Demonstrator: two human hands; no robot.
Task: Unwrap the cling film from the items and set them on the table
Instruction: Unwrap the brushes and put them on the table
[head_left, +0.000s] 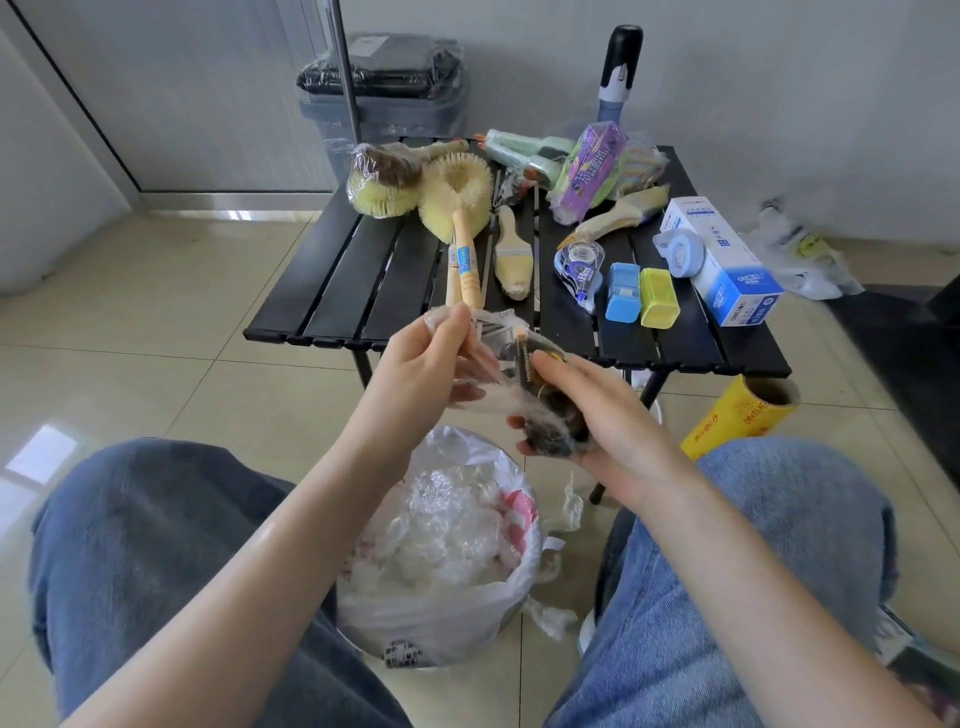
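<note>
Glossy beige tile floor (171, 291), pale walls (779, 78), perhaps a door frame (78, 104) at left.

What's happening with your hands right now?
Left hand pinches cling film, peeling. Right hand grips dark wrapped brush. Over bin bag; nothing blocking.

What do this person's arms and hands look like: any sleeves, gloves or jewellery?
Both forearms are bare up to the edge of the picture, with no sleeves in view. The left hand and the right hand wear no gloves, and no rings, watch or bracelet show. Below them, the legs are in blue denim jeans.
</note>
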